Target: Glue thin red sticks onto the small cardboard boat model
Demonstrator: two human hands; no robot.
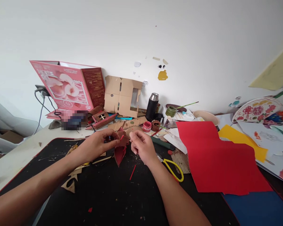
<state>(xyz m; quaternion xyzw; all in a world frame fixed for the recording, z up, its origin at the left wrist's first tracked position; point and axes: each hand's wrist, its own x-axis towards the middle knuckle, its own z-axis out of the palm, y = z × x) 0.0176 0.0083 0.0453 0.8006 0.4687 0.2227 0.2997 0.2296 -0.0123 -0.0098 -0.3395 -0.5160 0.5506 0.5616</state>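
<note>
My left hand is closed in a pinch, with a short red stick at the tips of its thumb and forefinger. Just to the right, my right hand has its fingers curled and pressed together. What they hold, if anything, is too small to make out. Between and below the hands, a small red-painted model boat rests on the black mat, its pointed end toward me and part of it behind my left fingers. Nearer me lies a thin red stick.
Yellow-handled scissors lie beside my right forearm, near a large red sheet. Behind stand paint jars, a black thermos, a cardboard piece and a pink box. Cardboard scraps lie by my left forearm.
</note>
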